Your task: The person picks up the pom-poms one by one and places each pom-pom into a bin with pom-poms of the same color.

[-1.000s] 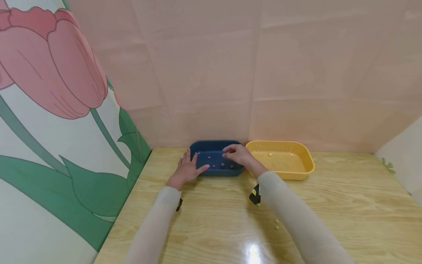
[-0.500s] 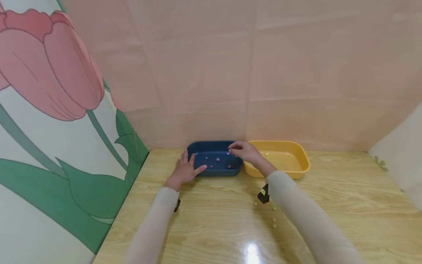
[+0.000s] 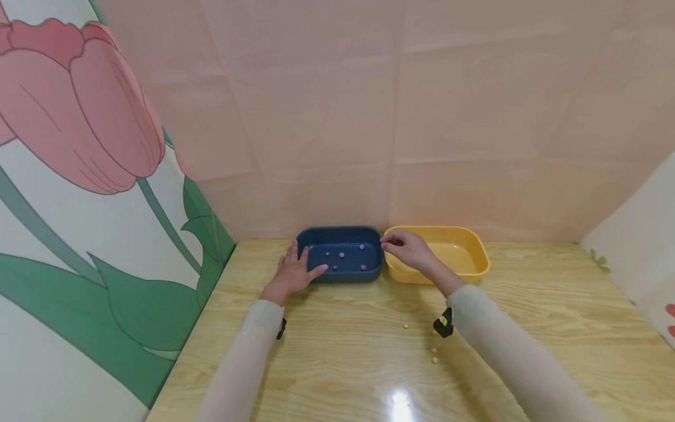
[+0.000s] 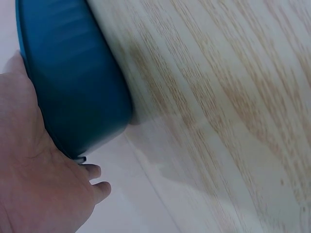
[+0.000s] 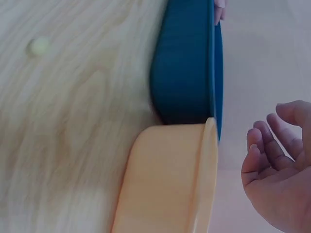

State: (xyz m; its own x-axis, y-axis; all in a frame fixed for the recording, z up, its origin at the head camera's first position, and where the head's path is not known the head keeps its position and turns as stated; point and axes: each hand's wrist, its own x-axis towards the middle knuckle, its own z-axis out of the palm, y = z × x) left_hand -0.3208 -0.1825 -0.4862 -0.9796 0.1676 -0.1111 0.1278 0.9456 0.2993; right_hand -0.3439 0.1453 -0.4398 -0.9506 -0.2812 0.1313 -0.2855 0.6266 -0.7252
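My left hand rests with spread fingers at the left end of a dark blue tray. In the left wrist view, this hand lies along the tray's rim. Several small purple balls, among them one ball, lie apart on the blue tray's floor. My right hand hovers above the left end of a yellow tray, its fingers loosely bent. The right wrist view shows this hand with a gap between thumb and fingers and nothing held there.
Both trays stand side by side against a pink-covered wall. Several small pale yellow balls, one ball among them, lie on the wooden table in front. A flower-painted panel borders the left side.
My right hand has let a purple ball go in the blue tray and moved right, over the yellow tray's edge. The left hand stays at the blue tray. The head view has shifted slightly.
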